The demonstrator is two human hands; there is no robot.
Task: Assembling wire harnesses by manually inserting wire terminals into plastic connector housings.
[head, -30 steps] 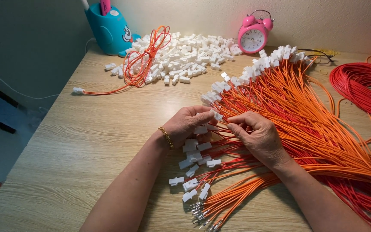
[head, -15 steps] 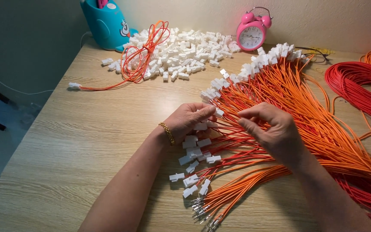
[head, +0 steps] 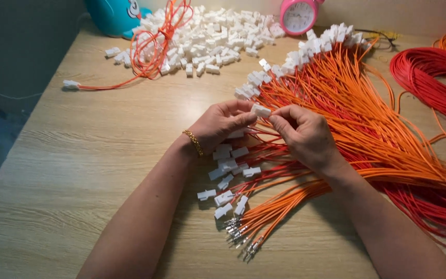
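We pinch a small white connector (head: pixel 260 110) between both hands: the left hand (head: pixel 222 124) closes its fingertips on one end, the right hand (head: pixel 305 135) on the other, above the counter (head: pixel 104 155). It looks light, rigid and easily dropped, best held by its flat sides. Thin orange wires (head: pixel 357 119) fan right, limp and springy; loose connectors (head: pixel 202 41) lie far.

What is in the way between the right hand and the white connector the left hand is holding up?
Nothing visible. The right hand has its fingertips right at the white connector, pinched in the left hand above the orange wires.
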